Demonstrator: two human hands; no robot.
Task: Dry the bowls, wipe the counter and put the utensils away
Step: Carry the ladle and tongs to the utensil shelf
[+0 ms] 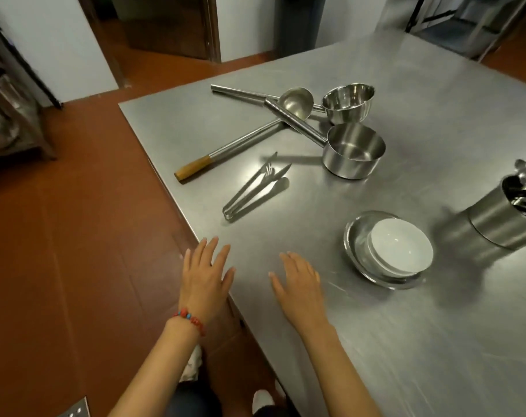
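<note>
1. Both bare forearms rise from the bottom of the frame toward its centre, roughly side by side and converging slightly.
2. The left hand (206,273) sits just left of centre, palm down, back of the hand toward the camera.
3. Its fingers (211,246) are straight and lightly spread, pointing to the top of the frame; they hold nothing.
4. A red beaded bracelet (189,319) with a few blue beads circles the left wrist.
5. The right hand (298,279) lies a little right of centre, also palm down, level with the left and apart from it.
6. Its fingers (287,260) are extended, relaxed, angled to the upper left, and hold nothing.
</note>
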